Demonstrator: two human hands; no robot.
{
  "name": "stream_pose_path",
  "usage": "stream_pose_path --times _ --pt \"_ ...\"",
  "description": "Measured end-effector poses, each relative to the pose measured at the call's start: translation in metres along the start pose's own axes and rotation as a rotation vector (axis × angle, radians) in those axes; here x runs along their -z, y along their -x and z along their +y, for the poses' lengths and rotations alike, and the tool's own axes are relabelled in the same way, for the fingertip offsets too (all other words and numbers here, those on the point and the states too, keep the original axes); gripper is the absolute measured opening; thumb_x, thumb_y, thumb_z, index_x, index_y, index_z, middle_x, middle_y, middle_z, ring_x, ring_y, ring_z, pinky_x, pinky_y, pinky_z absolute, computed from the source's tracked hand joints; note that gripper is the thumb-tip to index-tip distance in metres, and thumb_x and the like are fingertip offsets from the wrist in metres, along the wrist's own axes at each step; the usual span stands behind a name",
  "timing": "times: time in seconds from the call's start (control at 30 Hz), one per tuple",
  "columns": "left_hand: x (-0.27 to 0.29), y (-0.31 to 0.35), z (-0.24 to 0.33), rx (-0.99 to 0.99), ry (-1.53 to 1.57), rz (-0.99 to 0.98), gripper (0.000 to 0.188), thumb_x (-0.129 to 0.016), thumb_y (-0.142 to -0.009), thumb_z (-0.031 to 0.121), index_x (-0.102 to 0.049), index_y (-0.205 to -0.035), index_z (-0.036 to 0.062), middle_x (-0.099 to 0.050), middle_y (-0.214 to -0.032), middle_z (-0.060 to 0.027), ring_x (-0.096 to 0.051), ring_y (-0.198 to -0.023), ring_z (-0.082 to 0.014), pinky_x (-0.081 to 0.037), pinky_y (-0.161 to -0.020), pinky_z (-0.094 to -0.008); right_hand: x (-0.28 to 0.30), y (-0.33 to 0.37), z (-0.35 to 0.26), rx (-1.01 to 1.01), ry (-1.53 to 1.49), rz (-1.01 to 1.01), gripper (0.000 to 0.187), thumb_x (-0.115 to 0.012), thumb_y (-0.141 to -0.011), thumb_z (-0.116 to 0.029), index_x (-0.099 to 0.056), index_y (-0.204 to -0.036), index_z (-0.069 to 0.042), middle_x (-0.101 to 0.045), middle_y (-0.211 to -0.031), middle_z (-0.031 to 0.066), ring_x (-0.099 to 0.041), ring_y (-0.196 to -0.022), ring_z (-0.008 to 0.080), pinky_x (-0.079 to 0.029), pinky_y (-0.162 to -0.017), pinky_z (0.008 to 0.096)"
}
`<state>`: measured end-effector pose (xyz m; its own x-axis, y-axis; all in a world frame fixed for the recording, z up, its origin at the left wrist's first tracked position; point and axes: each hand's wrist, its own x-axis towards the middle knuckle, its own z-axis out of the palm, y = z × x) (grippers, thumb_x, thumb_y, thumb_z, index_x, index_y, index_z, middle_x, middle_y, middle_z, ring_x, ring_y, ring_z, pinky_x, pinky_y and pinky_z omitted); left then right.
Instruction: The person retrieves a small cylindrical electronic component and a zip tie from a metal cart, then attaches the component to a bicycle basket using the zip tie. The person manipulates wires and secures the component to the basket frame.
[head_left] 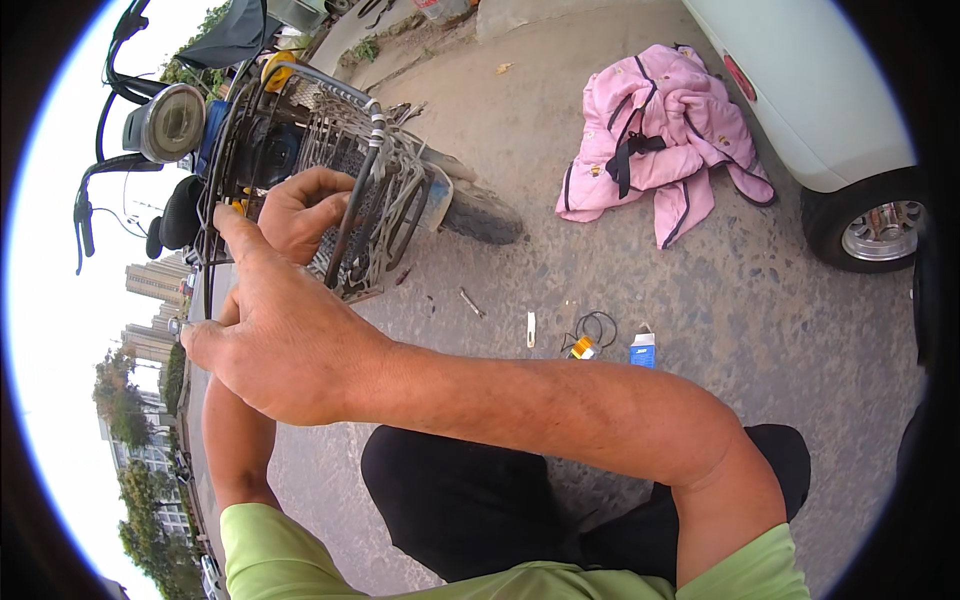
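Both my hands are at the wire basket on the front of a parked cycle. My left hand is inside the basket's outline, its fingers curled and pressed together beside a dark bar. What they hold is hidden. Across the left forearm reaches my right arm. My right hand is at the basket's black rim bars, index finger stretched up along them and thumb bent in. A tiny silver metal piece shows at the thumb tip. The rest of that grip is hidden behind the hand.
On the ground lie a small metal tool, a white strip, an orange-yellow lamp-like piece near a black cord, and a blue box. A pink quilted cover lies crumpled beside a white car. A round headlamp faces the handlebars' side.
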<state>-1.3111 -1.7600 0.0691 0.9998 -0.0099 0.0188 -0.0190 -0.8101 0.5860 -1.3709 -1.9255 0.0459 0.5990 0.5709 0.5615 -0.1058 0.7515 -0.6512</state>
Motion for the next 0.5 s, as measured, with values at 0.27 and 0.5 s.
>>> stream_pose_path --times 0.27,0.5 --pt "-0.006 -0.005 -0.009 -0.018 0.140 -0.036 0.014 -0.070 -0.090 0.011 -0.069 -0.099 0.0007 -0.066 -0.080 0.0002 -0.059 -0.072 -0.0055 -0.047 -0.067 -0.0209 0.005 0.000 0.004 0.021 0.069 0.003 0.089 -0.061 -0.082 -0.016 -0.009 -0.144 0.020 -0.041 -0.128 0.0484 -0.055 -0.119 0.0488 -0.035 -0.113 0.0427" --pt "-0.012 -0.003 -0.012 -0.023 0.137 0.022 0.013 -0.071 -0.089 0.010 -0.068 -0.099 0.0020 -0.065 -0.081 0.0019 -0.057 -0.073 -0.0048 -0.046 -0.067 -0.0202 0.009 -0.001 0.006 0.033 0.075 -0.002 0.086 -0.061 -0.083 -0.016 -0.011 -0.143 0.020 -0.047 -0.123 0.0450 -0.058 -0.115 0.0463 -0.039 -0.109 0.0432"
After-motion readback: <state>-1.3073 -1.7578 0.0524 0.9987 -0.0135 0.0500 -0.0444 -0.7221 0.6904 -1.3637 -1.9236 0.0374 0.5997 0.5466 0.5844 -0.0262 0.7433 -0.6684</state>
